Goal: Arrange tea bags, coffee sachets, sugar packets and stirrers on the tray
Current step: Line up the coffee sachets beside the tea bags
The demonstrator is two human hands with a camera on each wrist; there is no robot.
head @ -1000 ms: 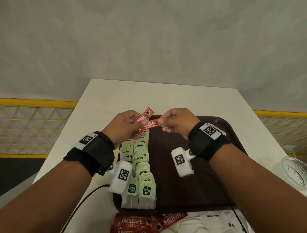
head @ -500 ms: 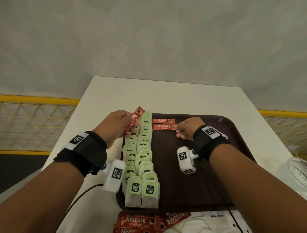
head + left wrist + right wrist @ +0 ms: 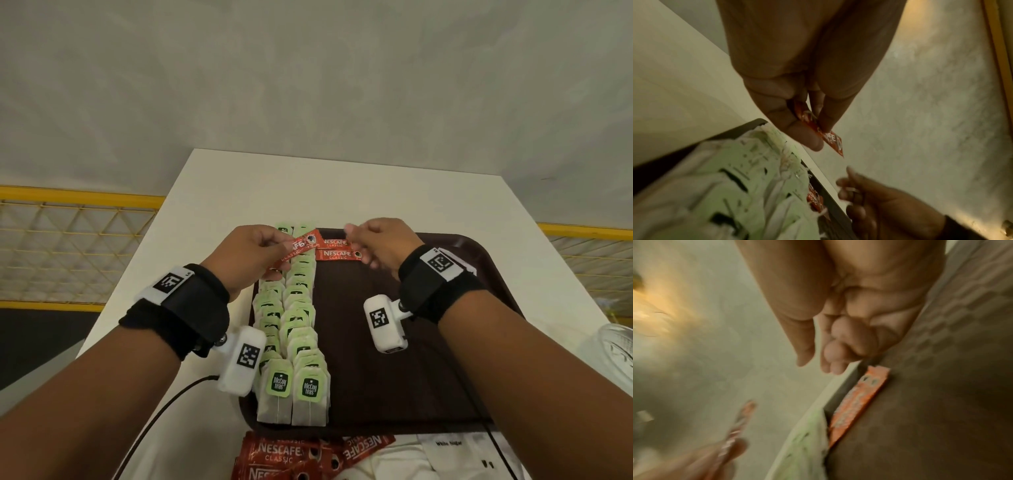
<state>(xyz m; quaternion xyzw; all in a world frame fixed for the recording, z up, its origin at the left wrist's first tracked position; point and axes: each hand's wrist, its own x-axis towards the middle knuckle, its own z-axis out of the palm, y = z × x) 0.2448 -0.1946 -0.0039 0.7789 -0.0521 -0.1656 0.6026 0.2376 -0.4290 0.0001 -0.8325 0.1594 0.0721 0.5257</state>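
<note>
Nearest edge of the table [image 3: 219, 192]: a loose pile of spare coffee sachets [image 3: 284, 457] is lying beside white sugar packets [image 3: 448, 445], both off the tray [image 3: 394, 377].

On the tray, two rows of tea bags [image 3: 294, 329] are running away along its left side.

Left hand [image 3: 246, 257] is hovering over the far end of those rows, thumb and fingertips pinching a red coffee sachet [image 3: 298, 247]. The sachet's long axis is tilting, free end pointing up and right, toward the other hand.

Just beyond and to the right, two laid sachets [image 3: 337, 249] are lying flat, side by side, long axes crosswise to the tea rows, left ends against the tea bags.

Right hand [image 3: 380, 241] is hanging over their right ends, fingers loosely curled, holding nothing; the right wrist view is showing them clear of the sachets.

Judgement: the held sachet's free end is lying left of the right hand, near its fingers. The right hand is the nearer one to the open tray space below the laid pair, so a handover leftward, then a turn to crosswise, is looking likely.
</note>
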